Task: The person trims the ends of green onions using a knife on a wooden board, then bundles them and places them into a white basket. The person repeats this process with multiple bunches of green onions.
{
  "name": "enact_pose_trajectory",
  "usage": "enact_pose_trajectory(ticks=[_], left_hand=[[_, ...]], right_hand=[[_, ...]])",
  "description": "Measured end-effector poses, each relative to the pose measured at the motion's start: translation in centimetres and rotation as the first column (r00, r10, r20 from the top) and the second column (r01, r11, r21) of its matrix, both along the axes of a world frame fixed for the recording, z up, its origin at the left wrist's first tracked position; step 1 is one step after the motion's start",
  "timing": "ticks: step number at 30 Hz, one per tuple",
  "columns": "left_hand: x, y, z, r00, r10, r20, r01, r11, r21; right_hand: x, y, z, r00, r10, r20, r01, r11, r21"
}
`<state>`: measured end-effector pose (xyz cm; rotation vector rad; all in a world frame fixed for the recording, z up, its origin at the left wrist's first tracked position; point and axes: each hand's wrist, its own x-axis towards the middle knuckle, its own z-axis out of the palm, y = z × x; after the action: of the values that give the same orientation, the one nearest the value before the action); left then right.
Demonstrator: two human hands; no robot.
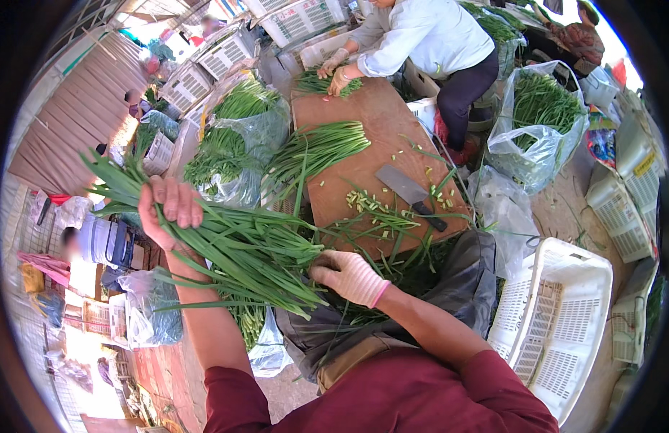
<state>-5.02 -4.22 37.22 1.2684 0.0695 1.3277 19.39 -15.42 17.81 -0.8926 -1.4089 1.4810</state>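
Note:
My bare left hand (169, 208) is closed around a large bunch of garlic chives (242, 238), held slantwise above my lap. The leafy tips stick out past that hand at the upper left. My right hand (348, 275), in a pale pink-edged knit glove, grips the stalks at the bunch's lower right end; its fingertips are partly hidden. Beyond it a brown board (334, 203) bears a cleaver (410, 195) with a black handle, lying flat. Short cut stem pieces (367, 201) and loose leaves are scattered by the blade. Another bunch of chives (326, 149) lies across the board's left edge.
Across the board a person (421, 43) in gloves handles more chives (318, 81). Filled plastic bags of greens stand left (242, 130) and right (545, 113). A white plastic crate (567, 308) sits by my right side. Stacked crates (621, 211) line the far right.

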Motion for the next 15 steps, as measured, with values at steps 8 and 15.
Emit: enact_pose_trajectory(ticks=[8, 15], left_hand=[[-1.4, 0.1, 0.9, 0.995, -0.098, 0.032, 0.095, 0.991, 0.093], [-0.5, 0.0, 0.5, 0.984, -0.133, 0.117, 0.122, 0.988, 0.092]], right_hand=[[2.7, -0.3, -3.1, 0.993, 0.116, 0.007, -0.113, 0.981, -0.157], [0.1, -2.2, -2.7, 0.836, 0.058, -0.545, -0.316, 0.864, -0.392]])
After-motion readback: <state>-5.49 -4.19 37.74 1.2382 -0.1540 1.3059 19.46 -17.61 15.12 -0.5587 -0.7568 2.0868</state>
